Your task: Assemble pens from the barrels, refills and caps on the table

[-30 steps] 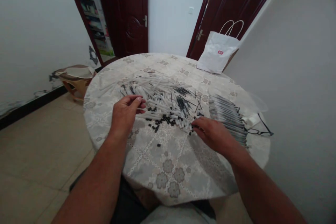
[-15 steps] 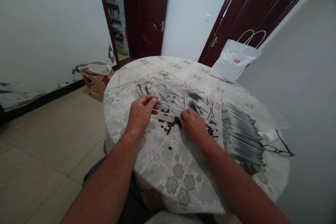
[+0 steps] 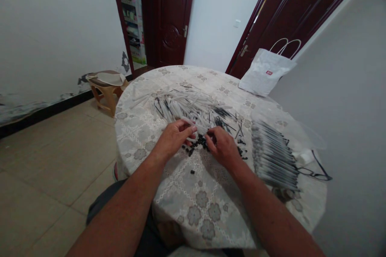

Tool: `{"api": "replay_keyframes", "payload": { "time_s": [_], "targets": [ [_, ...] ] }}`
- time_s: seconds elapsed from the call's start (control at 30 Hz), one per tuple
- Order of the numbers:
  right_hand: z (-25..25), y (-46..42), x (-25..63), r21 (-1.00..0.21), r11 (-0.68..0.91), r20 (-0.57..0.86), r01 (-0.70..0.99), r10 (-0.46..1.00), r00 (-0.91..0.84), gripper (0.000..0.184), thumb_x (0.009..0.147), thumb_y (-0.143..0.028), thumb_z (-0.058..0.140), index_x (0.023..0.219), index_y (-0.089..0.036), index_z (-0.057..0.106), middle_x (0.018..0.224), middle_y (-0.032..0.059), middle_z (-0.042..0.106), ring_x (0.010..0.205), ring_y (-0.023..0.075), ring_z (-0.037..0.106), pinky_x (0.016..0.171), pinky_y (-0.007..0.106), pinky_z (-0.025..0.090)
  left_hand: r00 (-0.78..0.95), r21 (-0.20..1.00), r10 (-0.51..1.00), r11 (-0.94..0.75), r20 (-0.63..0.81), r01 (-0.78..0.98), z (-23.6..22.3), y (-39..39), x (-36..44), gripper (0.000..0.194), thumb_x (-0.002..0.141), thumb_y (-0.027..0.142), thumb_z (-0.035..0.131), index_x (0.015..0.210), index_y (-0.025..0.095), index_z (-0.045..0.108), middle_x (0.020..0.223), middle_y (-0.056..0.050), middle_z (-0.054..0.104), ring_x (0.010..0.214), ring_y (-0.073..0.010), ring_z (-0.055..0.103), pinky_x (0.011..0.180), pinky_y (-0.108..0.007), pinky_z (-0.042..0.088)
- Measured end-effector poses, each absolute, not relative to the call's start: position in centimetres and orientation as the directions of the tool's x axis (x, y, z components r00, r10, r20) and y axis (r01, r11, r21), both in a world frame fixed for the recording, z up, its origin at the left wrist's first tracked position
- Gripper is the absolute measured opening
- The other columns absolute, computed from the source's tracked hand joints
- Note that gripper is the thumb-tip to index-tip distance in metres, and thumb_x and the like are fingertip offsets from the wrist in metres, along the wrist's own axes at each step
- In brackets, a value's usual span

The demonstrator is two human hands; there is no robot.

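Note:
My left hand point(image 3: 177, 136) is closed around translucent white pen barrels point(image 3: 197, 125), whose ends stick out toward the right. Just across from it, my right hand point(image 3: 222, 144) has its fingers curled in a pinch; whatever is between the fingertips is too small to make out. Small black caps point(image 3: 200, 141) lie heaped on the tablecloth below and between both hands. Behind them spreads a loose pile of white barrels point(image 3: 189, 102). Thin black refills point(image 3: 223, 112) lie bunched at its right side.
A row of assembled pens point(image 3: 274, 156) lies at the right on clear plastic, with eyeglasses point(image 3: 315, 173) beside it. A white paper bag point(image 3: 265, 73) stands at the table's far right edge. One black cap point(image 3: 192, 172) sits apart near the front. A stool point(image 3: 105, 88) is at the left.
My left hand has moved right and nearer to me with the barrels, closing the gap to my right hand. My right hand has stayed close to the black caps.

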State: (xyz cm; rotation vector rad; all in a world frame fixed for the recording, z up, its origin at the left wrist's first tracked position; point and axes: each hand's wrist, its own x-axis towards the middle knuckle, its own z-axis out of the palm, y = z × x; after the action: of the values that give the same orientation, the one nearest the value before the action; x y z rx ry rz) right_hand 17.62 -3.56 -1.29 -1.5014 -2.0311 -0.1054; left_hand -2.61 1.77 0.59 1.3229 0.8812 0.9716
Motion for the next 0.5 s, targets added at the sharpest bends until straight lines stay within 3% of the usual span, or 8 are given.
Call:
{"api": "replay_keyframes", "payload": {
  "time_s": [0.1, 0.17, 0.27, 0.37, 0.5],
  "targets": [
    [-1.0, -3.7, 16.9, -0.299, 0.393, 0.468, 0.870, 0.855, -0.225, 0.015, 0.101, -0.030, 0.051, 0.103, -0.019, 0.061, 0.094, 0.0071, 0.066, 0.085, 0.0193, 0.061, 0.077, 0.028, 0.045, 0.387, 0.996, 0.922, 0.014, 0.023, -0.091, 0.2, 1.7, -2.0, 0.031, 0.084, 0.041, 0.072, 0.100, 0.015, 0.071, 0.096, -0.009, 0.073, 0.081, -0.0213, 0.072, 0.059, -0.029, 0.059],
    [-0.8, -3.4, 17.5, -0.309, 0.334, 0.442, 0.890, 0.879, -0.177, 0.019, 0.103, -0.031, 0.048, 0.107, -0.019, 0.062, 0.099, 0.0080, 0.068, 0.090, 0.0194, 0.063, 0.082, 0.028, 0.046, 0.326, 0.992, 0.945, 0.019, 0.023, -0.126, 0.2, 1.8, -1.8, 0.031, 0.085, 0.043, 0.071, 0.097, 0.014, 0.069, 0.095, -0.010, 0.073, 0.080, -0.0209, 0.072, 0.063, -0.030, 0.060],
    [-0.5, -2.7, 20.1, -0.262, 0.064, 0.400, 0.963, 0.915, 0.048, 0.024, 0.103, -0.028, 0.045, 0.113, -0.017, 0.064, 0.111, 0.0117, 0.069, 0.103, 0.0212, 0.063, 0.091, 0.029, 0.044, 0.212, 0.983, 0.977, 0.035, 0.004, -0.183, 0.3, 2.0, -1.9, 0.032, 0.084, 0.045, 0.072, 0.096, 0.015, 0.067, 0.091, -0.009, 0.073, 0.078, -0.0212, 0.073, 0.064, -0.031, 0.061],
    [-0.5, -2.1, 23.2, -0.148, -0.223, 0.246, 0.963, 0.935, 0.254, 0.026, 0.100, -0.030, 0.050, 0.111, -0.016, 0.068, 0.112, 0.0141, 0.071, 0.104, 0.0234, 0.065, 0.088, 0.030, 0.044, 0.172, 0.967, 0.985, 0.067, -0.024, -0.244, 0.4, 2.1, -2.1, 0.033, 0.086, 0.048, 0.070, 0.095, 0.017, 0.062, 0.092, -0.009, 0.073, 0.078, -0.0224, 0.075, 0.059, -0.031, 0.061],
    [-0.8, -1.9, 24.9, -0.100, -0.285, 0.060, 0.953, 0.955, 0.291, 0.030, 0.099, -0.037, 0.050, 0.102, -0.018, 0.073, 0.104, 0.0132, 0.075, 0.097, 0.0230, 0.068, 0.081, 0.029, 0.043, 0.193, 0.954, 0.980, 0.096, -0.041, -0.285, 0.3, 2.0, -2.0, 0.034, 0.090, 0.051, 0.063, 0.097, 0.019, 0.054, 0.096, -0.009, 0.074, 0.076, -0.0223, 0.076, 0.056, -0.031, 0.061]
  ]
}}
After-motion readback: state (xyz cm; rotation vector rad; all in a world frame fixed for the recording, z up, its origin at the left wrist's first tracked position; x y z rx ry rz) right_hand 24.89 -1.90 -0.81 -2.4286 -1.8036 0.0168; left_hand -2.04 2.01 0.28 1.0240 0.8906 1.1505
